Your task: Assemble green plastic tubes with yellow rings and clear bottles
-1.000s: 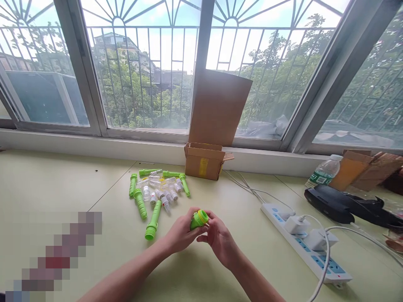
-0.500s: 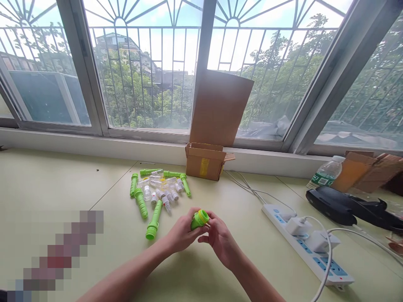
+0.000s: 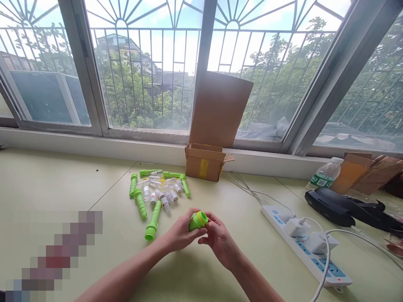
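In front of me, my left hand is closed around a green plastic tube, its open mouth tilted up to the right. A yellow ring sits around the tube just below the rim. My right hand meets the tube at that end, thumb and forefinger at the rim, the other fingers curled loosely below. The tube's lower part is hidden in my left palm. Nearby on the table lies another green tube, open end toward me. Beyond it, several green tubes surround a pile of clear bottles and white-capped dropper pieces.
A cardboard box stands against the sill. To the right are a power strip with plugs and white cables, a black headset-like device and a plastic bottle. A pixelated patch covers the lower left.
Both hands and the tube stay almost in place. The tube's mouth has shifted very slightly left and down; the pile on the table is unchanged.
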A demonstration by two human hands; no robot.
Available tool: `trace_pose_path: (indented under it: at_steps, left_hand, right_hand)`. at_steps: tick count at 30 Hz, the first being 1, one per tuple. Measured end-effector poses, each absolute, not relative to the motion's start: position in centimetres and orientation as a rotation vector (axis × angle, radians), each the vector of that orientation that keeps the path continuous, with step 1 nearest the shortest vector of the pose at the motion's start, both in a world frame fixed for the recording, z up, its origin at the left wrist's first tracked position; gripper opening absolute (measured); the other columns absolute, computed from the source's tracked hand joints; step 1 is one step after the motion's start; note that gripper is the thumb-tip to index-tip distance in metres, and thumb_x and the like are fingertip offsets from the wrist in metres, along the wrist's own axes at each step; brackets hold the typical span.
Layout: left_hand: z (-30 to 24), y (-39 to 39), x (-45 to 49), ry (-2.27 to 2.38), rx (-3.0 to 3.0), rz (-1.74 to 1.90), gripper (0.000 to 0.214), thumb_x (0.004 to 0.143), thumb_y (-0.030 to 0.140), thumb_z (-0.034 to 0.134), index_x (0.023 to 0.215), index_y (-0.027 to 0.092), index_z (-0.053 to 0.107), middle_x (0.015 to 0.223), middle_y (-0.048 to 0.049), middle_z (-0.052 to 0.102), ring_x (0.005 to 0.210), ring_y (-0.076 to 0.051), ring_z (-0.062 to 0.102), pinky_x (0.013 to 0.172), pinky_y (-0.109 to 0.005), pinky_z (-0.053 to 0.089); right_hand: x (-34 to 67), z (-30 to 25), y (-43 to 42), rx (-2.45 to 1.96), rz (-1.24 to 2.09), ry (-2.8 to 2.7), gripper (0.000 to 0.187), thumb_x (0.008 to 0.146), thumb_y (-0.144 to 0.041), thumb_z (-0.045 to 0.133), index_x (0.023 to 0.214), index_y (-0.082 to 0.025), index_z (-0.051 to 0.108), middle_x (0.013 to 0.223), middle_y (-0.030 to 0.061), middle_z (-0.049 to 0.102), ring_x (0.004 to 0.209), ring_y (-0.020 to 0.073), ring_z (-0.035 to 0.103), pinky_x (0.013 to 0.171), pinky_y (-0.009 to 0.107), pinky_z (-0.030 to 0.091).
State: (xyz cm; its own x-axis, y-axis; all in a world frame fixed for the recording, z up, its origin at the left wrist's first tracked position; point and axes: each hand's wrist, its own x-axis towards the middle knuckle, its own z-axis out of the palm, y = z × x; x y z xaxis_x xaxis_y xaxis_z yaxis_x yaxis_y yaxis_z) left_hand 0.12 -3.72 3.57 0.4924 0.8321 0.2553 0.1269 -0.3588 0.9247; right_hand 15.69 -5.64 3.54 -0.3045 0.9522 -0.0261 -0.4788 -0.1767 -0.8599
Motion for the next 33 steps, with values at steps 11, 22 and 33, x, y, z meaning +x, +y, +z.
trace_pose_path:
  at_steps: [11, 22, 33]
  left_hand:
    - [2.9, -3.6, 0.6, 0.563, 1.512, 0.914, 0.05, 0.073, 0.032, 0.071, 0.104, 0.02, 0.033, 0.071, 0.0044, 0.055, 0.059, -0.01, 0.054, 0.054, -0.021, 0.043]
    - [3.3, -3.6, 0.1, 0.503, 1.493, 0.813, 0.065, 0.067, 0.03, 0.078, 0.114, 0.021, 0.034, 0.068, 0.0069, 0.048, 0.051, -0.005, 0.044, 0.04, -0.014, 0.035]
    - [1.5, -2.7, 0.7, 0.736, 1.554, 0.929, 0.054, 0.083, 0.054, 0.055, 0.12, 0.017, 0.04, 0.068, 0.0032, 0.052, 0.05, -0.009, 0.046, 0.046, -0.02, 0.039]
  right_hand:
    - [15.5, 3.4, -5.6, -0.736, 1.677, -0.979, 0.009, 0.077, -0.023, 0.063, 0.082, -0.017, 0.066, 0.07, 0.0014, 0.064, 0.054, 0.0085, 0.051, 0.054, 0.024, 0.048]
    - [15.0, 4.4, -6.1, -0.659, 1.721, -1.073, 0.036, 0.075, -0.018, 0.056, 0.111, -0.019, 0.063, 0.084, 0.0038, 0.064, 0.066, 0.0152, 0.06, 0.052, 0.026, 0.05]
    - [15.6, 3.8, -5.3, -0.564, 1.579, -0.936, 0.018, 0.078, -0.02, 0.059, 0.095, -0.018, 0.067, 0.084, 0.0053, 0.067, 0.07, 0.0173, 0.061, 0.071, 0.039, 0.055]
